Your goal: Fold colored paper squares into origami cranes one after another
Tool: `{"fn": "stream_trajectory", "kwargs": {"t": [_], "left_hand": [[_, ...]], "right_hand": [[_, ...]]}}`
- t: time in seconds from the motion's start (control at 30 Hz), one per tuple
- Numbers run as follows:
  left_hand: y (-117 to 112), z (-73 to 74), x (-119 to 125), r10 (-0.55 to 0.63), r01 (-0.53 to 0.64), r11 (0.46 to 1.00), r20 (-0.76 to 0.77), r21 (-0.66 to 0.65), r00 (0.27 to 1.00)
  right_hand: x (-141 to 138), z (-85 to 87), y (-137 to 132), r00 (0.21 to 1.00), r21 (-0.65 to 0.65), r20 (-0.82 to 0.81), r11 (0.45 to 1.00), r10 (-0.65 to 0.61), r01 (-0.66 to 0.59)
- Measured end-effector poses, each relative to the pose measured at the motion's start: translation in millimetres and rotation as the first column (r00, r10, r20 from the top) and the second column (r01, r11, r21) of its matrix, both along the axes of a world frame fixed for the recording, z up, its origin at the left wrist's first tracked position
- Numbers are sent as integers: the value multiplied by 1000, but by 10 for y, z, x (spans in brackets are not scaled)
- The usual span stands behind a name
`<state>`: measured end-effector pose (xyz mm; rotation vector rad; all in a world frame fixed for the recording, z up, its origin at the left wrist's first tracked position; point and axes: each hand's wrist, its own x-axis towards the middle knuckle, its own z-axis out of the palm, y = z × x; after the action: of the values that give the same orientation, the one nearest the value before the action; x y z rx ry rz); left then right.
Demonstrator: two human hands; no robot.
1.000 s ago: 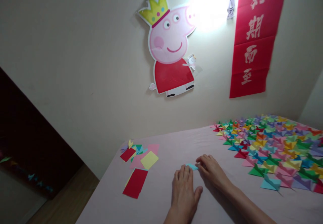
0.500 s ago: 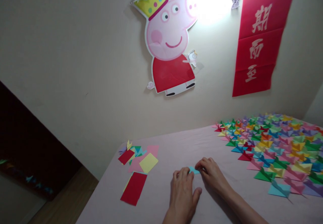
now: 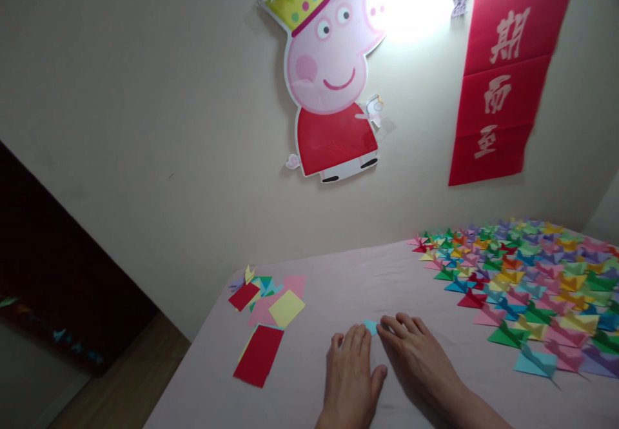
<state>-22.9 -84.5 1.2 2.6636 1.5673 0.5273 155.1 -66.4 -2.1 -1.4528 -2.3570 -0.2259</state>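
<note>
My left hand (image 3: 352,368) lies flat on the pink tabletop (image 3: 338,280), fingers stretched forward. My right hand (image 3: 416,348) lies beside it, fingers spread and pressing down. A small light-blue folded paper (image 3: 371,326) sits under the fingertips of both hands, with only a corner showing between them. Neither hand lifts it.
Loose paper squares in red, yellow, pink and green (image 3: 268,313) lie at the left of the table. Many folded coloured paper pieces (image 3: 527,287) cover the right side in rows. A cartoon pig cutout (image 3: 329,80) and a red banner (image 3: 507,74) hang on the wall. The table's left edge drops to a wooden floor (image 3: 120,390).
My right hand has flattened, its fingers now spread over the blue paper. The left hand has stayed in place. The camera has shifted slightly.
</note>
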Motion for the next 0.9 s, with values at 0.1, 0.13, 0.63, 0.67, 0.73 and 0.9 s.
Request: {"fn": "stream_trajectory", "kwargs": {"t": [0.1, 0.13, 0.63, 0.67, 0.73, 0.9], "left_hand": [[-45, -10, -1, 38, -37, 999, -43, 30, 998], [-56, -16, -6, 60, -58, 998, -52, 36, 997], [-92, 239, -67, 115, -108, 987, 55, -116, 992], [-76, 295, -63, 117, -110, 986, 52, -124, 992], [-34, 385, -48, 125, -117, 983, 49, -140, 991], [159, 442, 4, 175, -155, 969, 93, -191, 980]], "right_hand": [[53, -32, 16, 998, 0, -44, 999, -40, 40], [68, -43, 34, 996, -9, -79, 999, -52, 51], [231, -132, 192, 901, -197, -414, 979, -125, 45], [246, -134, 207, 894, -201, -428, 978, -132, 48], [279, -117, 235, 876, -208, -460, 977, -145, 52], [277, 50, 303, 830, -204, -554, 978, -73, -50]]}}
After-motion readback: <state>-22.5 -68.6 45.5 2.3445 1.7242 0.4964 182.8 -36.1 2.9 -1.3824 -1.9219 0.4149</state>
